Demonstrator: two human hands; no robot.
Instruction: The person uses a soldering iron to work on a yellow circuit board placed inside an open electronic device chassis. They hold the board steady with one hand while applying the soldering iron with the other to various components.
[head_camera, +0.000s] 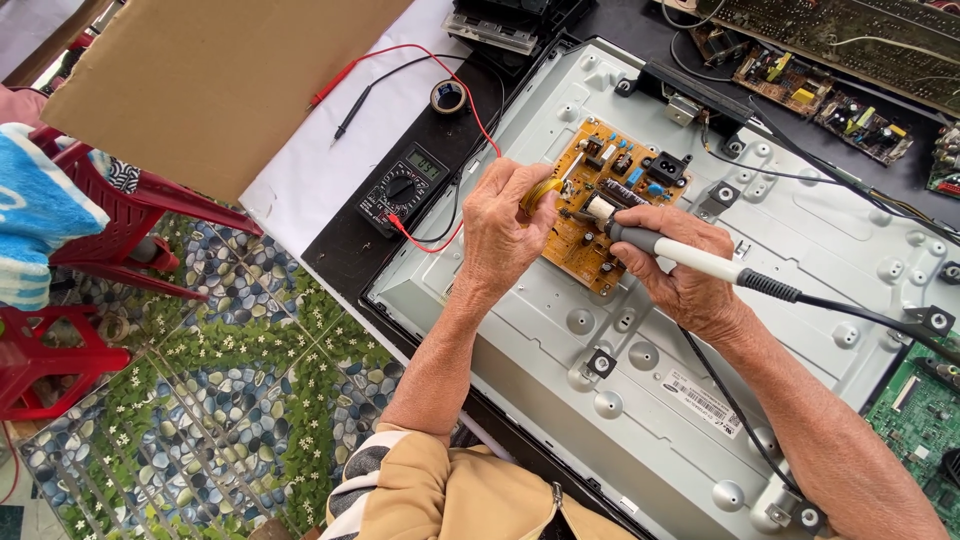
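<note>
A: What do your hands hold?
B: Your right hand (690, 275) grips the iron (680, 252), tip on the board (610, 195); your left hand (505, 225) pinches a yellow part (541, 191).
A: Around you?
B: Board on a metal panel (800, 300); meter (403, 188) beside; tiled floor (240, 400), red chair (110, 215).

A black multimeter (402, 188) lies left of my hands, on the dark edge beside the metal panel; its small rectangular screen (426, 166) is pale grey-green with dark digits. Near me, on the grey panel, a white rectangular sticker (703, 402) with black print and a barcode sits slanted. Far left, a plain brown cardboard sheet (215, 85) lies flat.
</note>
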